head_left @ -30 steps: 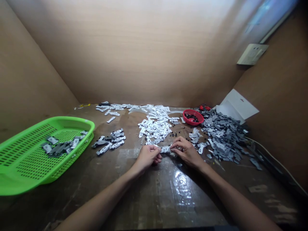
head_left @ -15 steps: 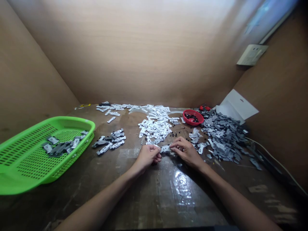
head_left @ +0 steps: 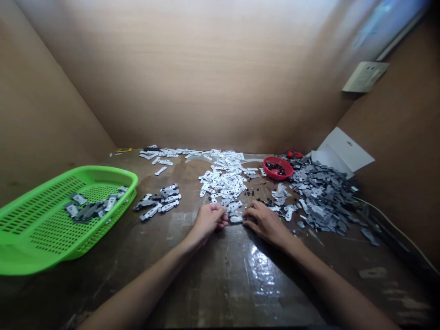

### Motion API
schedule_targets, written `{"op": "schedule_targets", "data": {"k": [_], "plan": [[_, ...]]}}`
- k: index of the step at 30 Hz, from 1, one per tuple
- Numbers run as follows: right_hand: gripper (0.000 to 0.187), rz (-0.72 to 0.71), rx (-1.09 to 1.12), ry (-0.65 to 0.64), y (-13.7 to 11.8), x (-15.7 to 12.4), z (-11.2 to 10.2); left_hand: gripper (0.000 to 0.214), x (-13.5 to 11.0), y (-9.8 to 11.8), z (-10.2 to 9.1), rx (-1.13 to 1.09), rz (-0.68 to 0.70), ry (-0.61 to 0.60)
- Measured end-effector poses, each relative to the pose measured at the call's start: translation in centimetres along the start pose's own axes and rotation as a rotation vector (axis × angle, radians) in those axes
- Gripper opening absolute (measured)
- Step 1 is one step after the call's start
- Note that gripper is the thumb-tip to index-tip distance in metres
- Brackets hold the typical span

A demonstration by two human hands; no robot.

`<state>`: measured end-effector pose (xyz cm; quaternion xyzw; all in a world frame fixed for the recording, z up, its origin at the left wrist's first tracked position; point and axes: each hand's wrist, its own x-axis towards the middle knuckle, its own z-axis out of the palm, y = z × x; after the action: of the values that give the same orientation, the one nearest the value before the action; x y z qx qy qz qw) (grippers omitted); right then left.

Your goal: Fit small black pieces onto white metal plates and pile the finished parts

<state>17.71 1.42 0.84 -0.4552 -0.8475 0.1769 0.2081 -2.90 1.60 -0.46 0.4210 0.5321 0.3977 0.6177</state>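
My left hand [head_left: 210, 219] is closed, thumb and forefinger pinched at the near end of a small white toy-car-shaped plastic part [head_left: 236, 219]; the grip is partly hidden. Opposite it, my right hand [head_left: 264, 221] has its fingers bent down at the tabletop, beside the part's other end. Whatever its fingertips pinch is too small to make out. Just beyond the hands lies another white part [head_left: 234, 206]. Behind that spreads a pile of white flat parts [head_left: 225, 179], with tiny black pieces [head_left: 250, 192] scattered to its right.
A green basket [head_left: 87, 172] with several parts stands at left. Parts with black wheels [head_left: 161, 200] lie beside it. At right are a red bowl [head_left: 279, 176] of black pieces, a heap of grey parts [head_left: 323, 195] and a white card [head_left: 345, 151]. Wooden panels [head_left: 220, 91] enclose the table.
The part held up between both hands is now lower, near the tabletop. My right hand has shifted slightly down, its fingers more curled. The view has moved a little.
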Motion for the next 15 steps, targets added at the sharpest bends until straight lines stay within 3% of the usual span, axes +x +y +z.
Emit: {"op": "schedule_targets", "data": {"k": [4, 8, 11, 15], "plan": [[0.012, 0.032, 0.282, -0.06, 0.0, 0.1, -2.0, 0.028, -0.1, 0.1, 0.1, 0.018, -0.002, -0.008], [0.02, 0.157, 0.548, 0.066, -0.1, 0.4, -3.3, 0.028, -0.6, 0.2, 0.4, 0.047, -0.017, -0.052], [0.023, 0.239, 0.638, 0.116, -0.1, 0.5, -3.1, 0.027, -0.8, 0.2, 0.7, 0.069, -0.035, -0.083], [0.023, 0.279, 0.661, 0.079, 0.1, 0.4, -2.2, 0.027, -0.9, 0.0, 0.9, 0.105, -0.038, -0.128]]}}
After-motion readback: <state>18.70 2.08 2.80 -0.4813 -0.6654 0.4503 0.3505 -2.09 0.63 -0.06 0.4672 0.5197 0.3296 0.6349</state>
